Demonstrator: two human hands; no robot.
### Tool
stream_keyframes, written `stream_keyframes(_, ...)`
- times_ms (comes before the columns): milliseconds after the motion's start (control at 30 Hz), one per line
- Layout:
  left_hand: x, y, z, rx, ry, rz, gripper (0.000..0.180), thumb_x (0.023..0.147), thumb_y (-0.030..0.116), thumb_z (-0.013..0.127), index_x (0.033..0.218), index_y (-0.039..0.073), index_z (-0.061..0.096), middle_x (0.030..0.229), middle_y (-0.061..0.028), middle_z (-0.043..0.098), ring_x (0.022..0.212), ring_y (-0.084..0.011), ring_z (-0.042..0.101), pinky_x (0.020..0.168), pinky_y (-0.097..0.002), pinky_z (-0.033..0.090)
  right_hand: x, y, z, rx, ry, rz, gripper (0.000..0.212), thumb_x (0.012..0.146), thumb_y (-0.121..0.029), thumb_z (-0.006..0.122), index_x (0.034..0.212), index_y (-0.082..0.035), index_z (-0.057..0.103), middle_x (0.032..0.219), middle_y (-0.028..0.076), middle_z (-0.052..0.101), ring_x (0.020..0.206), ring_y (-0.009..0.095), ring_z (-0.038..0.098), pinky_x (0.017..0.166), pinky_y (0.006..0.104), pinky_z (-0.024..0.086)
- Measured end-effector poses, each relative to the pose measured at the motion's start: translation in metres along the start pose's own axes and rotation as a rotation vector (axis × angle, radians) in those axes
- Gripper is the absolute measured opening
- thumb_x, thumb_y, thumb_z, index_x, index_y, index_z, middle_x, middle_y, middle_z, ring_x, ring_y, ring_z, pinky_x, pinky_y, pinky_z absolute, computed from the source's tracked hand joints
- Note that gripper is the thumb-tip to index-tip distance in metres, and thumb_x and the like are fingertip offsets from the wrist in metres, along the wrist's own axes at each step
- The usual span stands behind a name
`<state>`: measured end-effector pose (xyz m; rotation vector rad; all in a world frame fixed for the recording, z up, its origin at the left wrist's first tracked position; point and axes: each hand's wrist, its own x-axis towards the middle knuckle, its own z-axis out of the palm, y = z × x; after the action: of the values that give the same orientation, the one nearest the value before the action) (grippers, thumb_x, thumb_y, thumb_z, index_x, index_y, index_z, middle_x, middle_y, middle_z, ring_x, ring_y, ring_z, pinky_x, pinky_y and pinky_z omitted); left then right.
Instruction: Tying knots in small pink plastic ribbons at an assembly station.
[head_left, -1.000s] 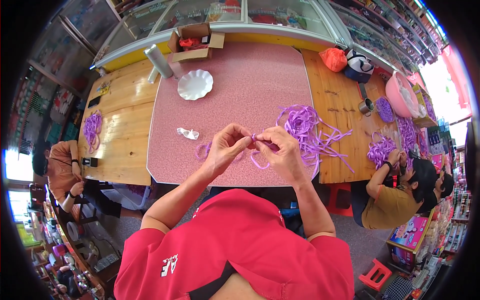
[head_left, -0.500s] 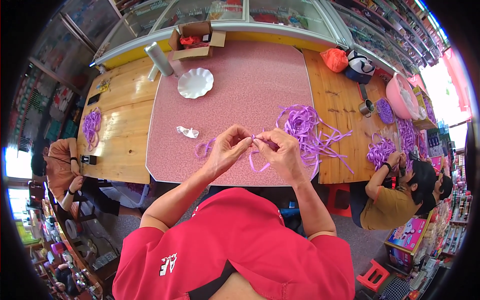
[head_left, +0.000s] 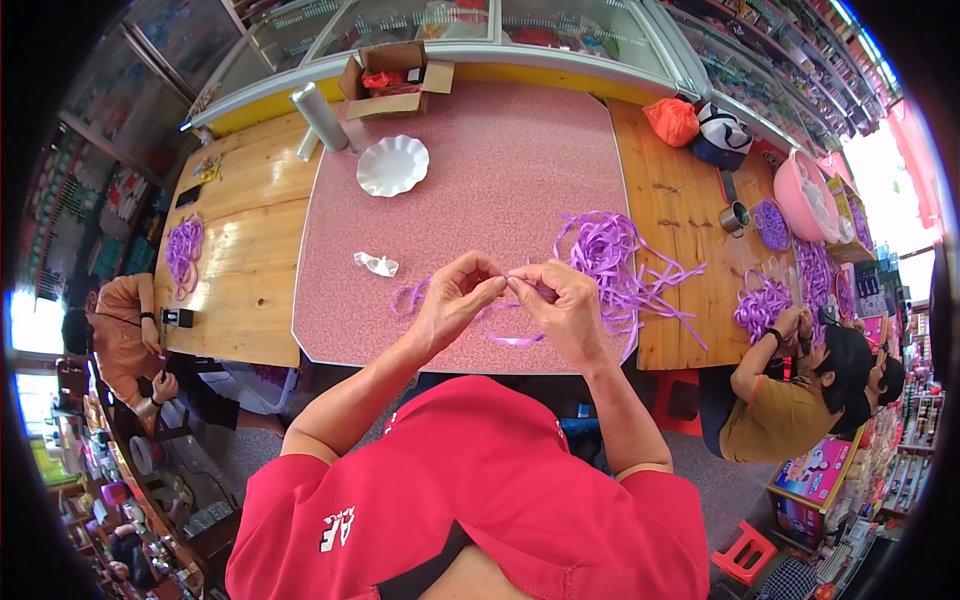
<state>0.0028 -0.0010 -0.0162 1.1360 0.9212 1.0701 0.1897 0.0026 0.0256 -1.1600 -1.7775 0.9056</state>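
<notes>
Over the near part of the pink tabletop (head_left: 470, 230), my left hand (head_left: 457, 298) and my right hand (head_left: 560, 300) meet at their fingertips, both pinching a purple ribbon (head_left: 515, 340). One loop of it hangs below my fingers, and another curls out on the left beside my left hand. The exact spot between the fingertips is mostly hidden. Just right of my right hand lies a tangled heap of purple ribbons (head_left: 605, 255), its loose ends trailing onto the wooden table. A small crumpled clear plastic piece (head_left: 376, 264) rests left of my hands.
Farther back stand a white scalloped plate (head_left: 393, 166), a silvery roll (head_left: 320, 118) and an open cardboard box (head_left: 395, 85). Co-workers sit at both sides, one in an orange shirt (head_left: 128, 325), one in a brown shirt (head_left: 780, 415). A pink basin (head_left: 803, 195) stands far right.
The ribbon loop under my fingers has shifted and lies flatter and wider. My hands stay nearly in place. The co-worker on the left has moved their hands apart.
</notes>
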Motion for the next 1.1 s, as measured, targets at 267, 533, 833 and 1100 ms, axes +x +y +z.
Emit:
stream_keyframes(267,-0.002,0.001,-0.001,-0.009,-0.010,-0.034,0.013,0.093,0.013,0.065,0.100,0.003,0.061,0.093,-0.0007,0.063,0.088,-0.0078,0.059,0.079,-0.0242,0.047,0.000,0.001,-0.002,-0.053,0.020,-0.111,0.013,0.085,-0.004,0.071,0.097,-0.004,0.073,0.078,0.006,0.062,0.066,0.014,0.060,0.056,0.0269,0.046)
stream_keyframes(533,-0.002,0.003,-0.002,-0.003,-0.007,-0.065,0.012,0.094,0.013,0.065,0.100,0.003,0.062,0.092,-0.0002,0.063,0.088,-0.0073,0.059,0.079,-0.0233,0.046,0.000,-0.002,-0.004,-0.108,-0.027,-0.084,0.014,0.084,-0.005,0.072,0.098,-0.004,0.073,0.080,0.007,0.062,0.066,0.015,0.061,0.057,0.0272,0.047)
stream_keyframes(833,-0.004,0.003,-0.001,-0.008,-0.027,-0.026,0.013,0.094,0.013,0.065,0.100,0.002,0.061,0.093,-0.0004,0.062,0.089,-0.0074,0.058,0.081,-0.0237,0.047,-0.004,0.002,0.002,0.080,0.014,-0.027,0.010,0.085,-0.002,0.071,0.095,-0.001,0.072,0.073,0.001,0.059,0.063,0.006,0.049,0.053,0.0230,0.039)
stream_keyframes(1100,-0.008,0.013,-0.001,0.107,-0.019,-0.002,0.015,0.094,0.011,0.062,0.105,0.002,0.059,0.100,-0.0033,0.062,0.096,-0.0121,0.059,0.085,-0.0289,0.047,-0.009,0.009,-0.006,0.036,0.007,0.000,0.007,0.085,-0.004,0.069,0.091,0.000,0.070,0.078,0.007,0.061,0.065,0.013,0.058,0.056,0.0270,0.045)
